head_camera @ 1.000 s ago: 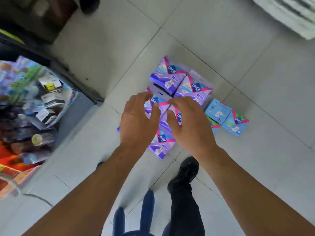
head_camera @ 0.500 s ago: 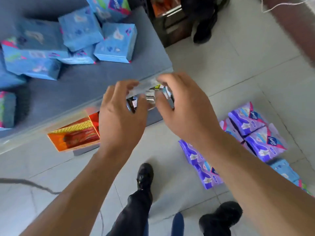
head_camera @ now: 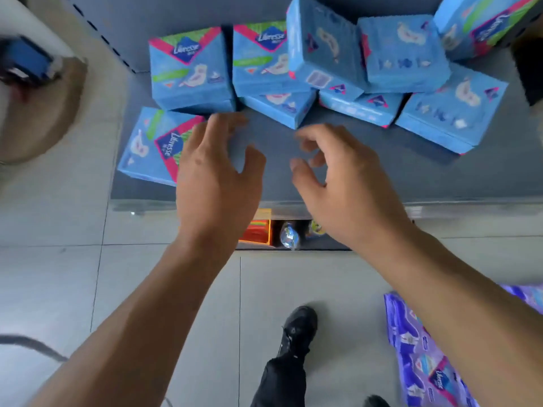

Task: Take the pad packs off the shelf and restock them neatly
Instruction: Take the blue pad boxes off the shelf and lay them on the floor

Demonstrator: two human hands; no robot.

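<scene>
Head view, shelf: a grey shelf (head_camera: 367, 174) carries the blue pad packs (head_camera: 191, 74), loosely jumbled, some leaning on others.
Head view, blue count: about nine packs can be told apart; blur and the frame edge make the far right uncertain.
Head view, nearest pack: one blue pack (head_camera: 152, 145) lies flat at the shelf's front left corner, apart from the row behind it.
Head view, lower shelf: under the front edge an orange box (head_camera: 258, 232) and a clear wrapped item (head_camera: 289, 236) show; the rest is hidden.
Head view, floor: purple pad packs (head_camera: 417, 348) lie on the tiles at lower right; their number cannot be counted.
Head view, left hand (head_camera: 217, 177): fingers spread and relaxed, holding nothing, partly covering the corner pack; contact cannot be told.
Head view, right hand (head_camera: 343, 183): fingers loosely curled above bare shelf, holding nothing.
</scene>
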